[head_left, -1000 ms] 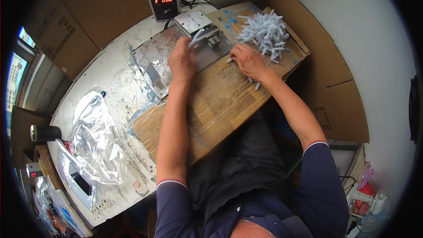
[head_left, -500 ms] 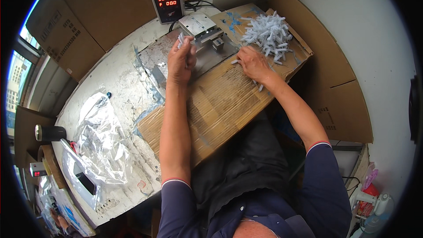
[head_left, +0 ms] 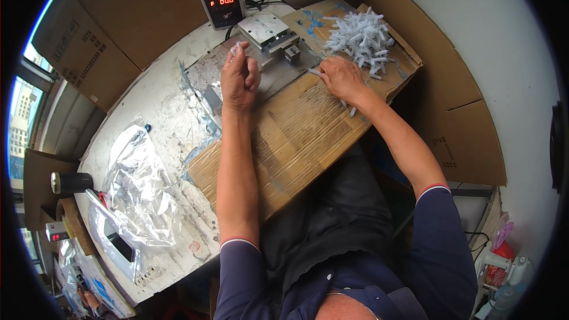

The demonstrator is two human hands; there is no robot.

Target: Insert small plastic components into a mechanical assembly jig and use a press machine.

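Observation:
My left hand (head_left: pixel 240 83) is raised in front of a small metal fixture (head_left: pixel 291 53), its fingers curled. Pinched between thumb and forefinger are small translucent white plastic pieces (head_left: pixel 235 50), partly hidden by the fingers. My right hand (head_left: pixel 344 78) is closed low over the cardboard sheet (head_left: pixel 296 136), close to a heap of the same plastic pieces (head_left: pixel 360 38). One slim plastic piece (head_left: pixel 315 72) sticks out to the left from its fingertips. Another loose piece (head_left: pixel 352 111) lies on the cardboard just under the right wrist.
Behind the fixture stands a grey box with a red digital display (head_left: pixel 221 1), with black cables beside it. A clear plastic bag (head_left: pixel 142 189), a phone (head_left: pixel 120 248) and a dark cylinder (head_left: pixel 71 182) are on the left. Cardboard walls (head_left: pixel 456 101) border the work surface.
My left fingers have turned slightly, and the pieces in them show less. The piece at my right fingertips has moved a little farther up, away from me. The view has shifted slightly.

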